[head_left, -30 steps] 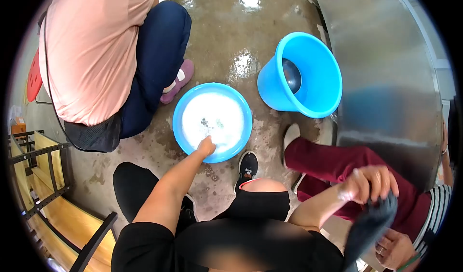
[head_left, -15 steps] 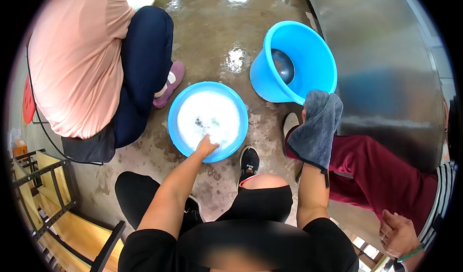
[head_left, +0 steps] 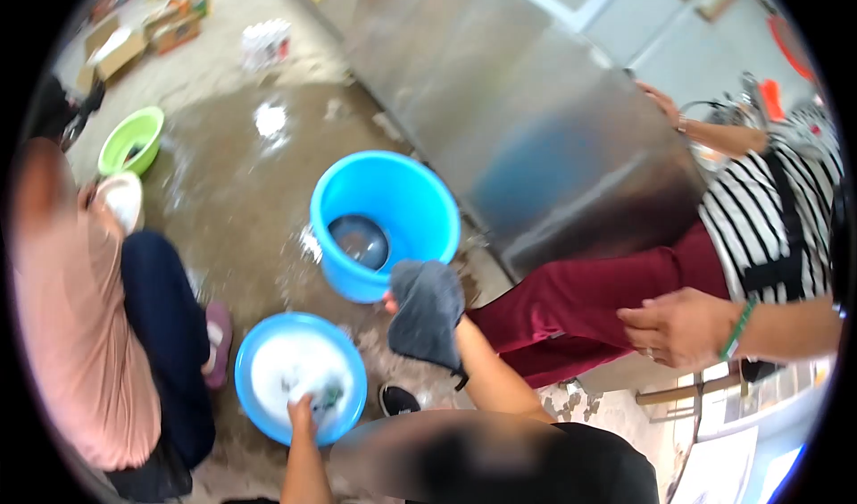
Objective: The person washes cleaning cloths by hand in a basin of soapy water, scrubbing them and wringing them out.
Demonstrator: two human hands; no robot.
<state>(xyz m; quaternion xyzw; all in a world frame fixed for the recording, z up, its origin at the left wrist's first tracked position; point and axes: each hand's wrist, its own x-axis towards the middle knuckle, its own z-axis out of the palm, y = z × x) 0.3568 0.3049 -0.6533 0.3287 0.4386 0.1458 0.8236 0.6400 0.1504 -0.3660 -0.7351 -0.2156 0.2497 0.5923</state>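
A blue basin (head_left: 244, 374) of white suds (head_left: 286, 357) stands on the wet floor. My left hand (head_left: 303, 410) reaches over its near rim, fingers closed at a foamy clump with a dark green patch (head_left: 328, 393); foam hides what it is. A grey towel (head_left: 427, 312) hangs over my right hand (head_left: 390, 303), which holds it, and only a bit of finger shows at the towel's left edge. The towel is beside the near rim of a tall blue bucket (head_left: 420, 178), which has a dark round patch at its bottom.
On the left a person in a pink top (head_left: 80, 343) squats by a white basin (head_left: 125, 196) and a green basin (head_left: 116, 147). To the right, a person in maroon trousers (head_left: 607, 299) stands against a metal-sided counter (head_left: 500, 102). Boxes (head_left: 170, 31) and bottles (head_left: 265, 44) lie farther back.
My view has swung up and to the right, so the basin and bucket sit lower and farther left. My left hand is still in the suds; the towel stays on my right hand.
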